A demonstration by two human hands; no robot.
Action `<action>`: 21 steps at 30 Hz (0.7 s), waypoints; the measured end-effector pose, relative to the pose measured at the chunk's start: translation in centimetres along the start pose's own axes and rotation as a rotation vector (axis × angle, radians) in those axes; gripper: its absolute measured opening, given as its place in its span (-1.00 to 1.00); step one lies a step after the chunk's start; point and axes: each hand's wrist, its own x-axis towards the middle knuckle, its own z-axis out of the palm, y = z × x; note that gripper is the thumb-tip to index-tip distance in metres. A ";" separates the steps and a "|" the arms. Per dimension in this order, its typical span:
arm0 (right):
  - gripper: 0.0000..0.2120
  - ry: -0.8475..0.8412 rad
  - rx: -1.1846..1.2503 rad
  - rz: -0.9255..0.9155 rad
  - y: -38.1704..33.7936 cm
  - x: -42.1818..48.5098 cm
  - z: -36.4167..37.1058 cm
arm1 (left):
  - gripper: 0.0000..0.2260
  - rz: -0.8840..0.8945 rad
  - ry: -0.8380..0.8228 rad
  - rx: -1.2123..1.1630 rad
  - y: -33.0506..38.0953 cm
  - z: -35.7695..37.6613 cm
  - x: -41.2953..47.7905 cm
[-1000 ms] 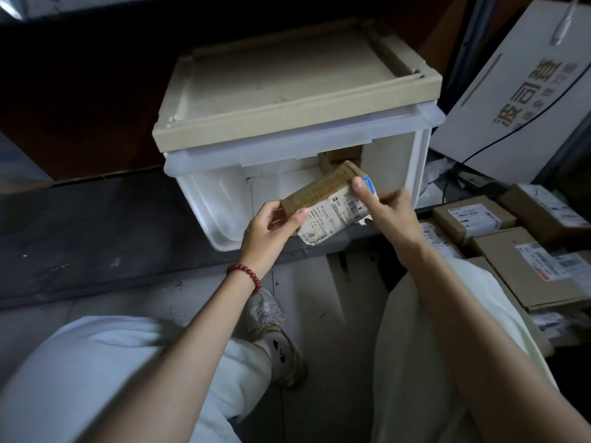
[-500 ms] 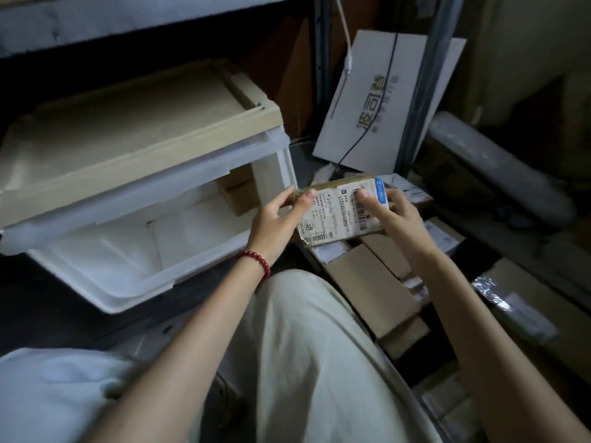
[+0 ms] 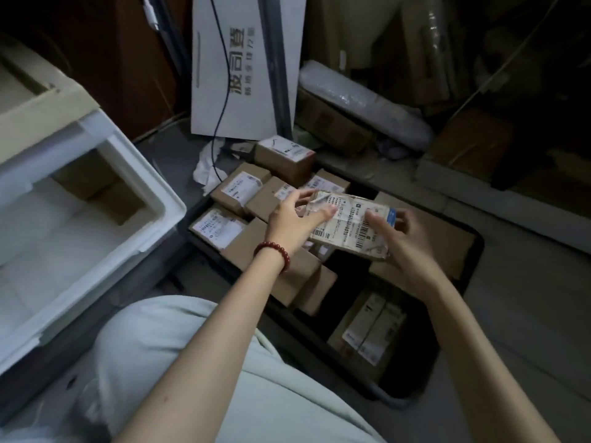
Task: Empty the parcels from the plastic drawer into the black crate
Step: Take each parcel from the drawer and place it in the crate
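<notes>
The left hand (image 3: 292, 220) and right hand (image 3: 404, 239) each pinch an end of a worn, labelled parcel (image 3: 350, 227) at mid-frame, above the black crate (image 3: 478, 251) (boxes fill most of it). This looks like the drop-off step. The next move calls for lowering the parcel into the dark gap beneath, then reaching to the plastic drawer (image 3: 160, 203) at left.

Parcels (image 3: 240, 188) crowd the black crate (image 3: 478, 251); a bare gap (image 3: 351, 274) lies at its middle.
</notes>
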 end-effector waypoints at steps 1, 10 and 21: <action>-0.46 0.040 0.016 0.030 1.2 -0.7 -0.3 | -0.55 -0.021 -0.013 -0.007 -0.6 1.0 -0.4; -0.69 0.138 0.072 0.264 8.2 -5.4 -1.6 | -0.50 -0.144 -0.289 0.139 -4.3 5.1 -2.5; -0.53 -0.201 -0.684 0.282 8.7 -5.0 -2.7 | -0.50 -0.164 -0.643 0.462 -8.0 7.7 -4.3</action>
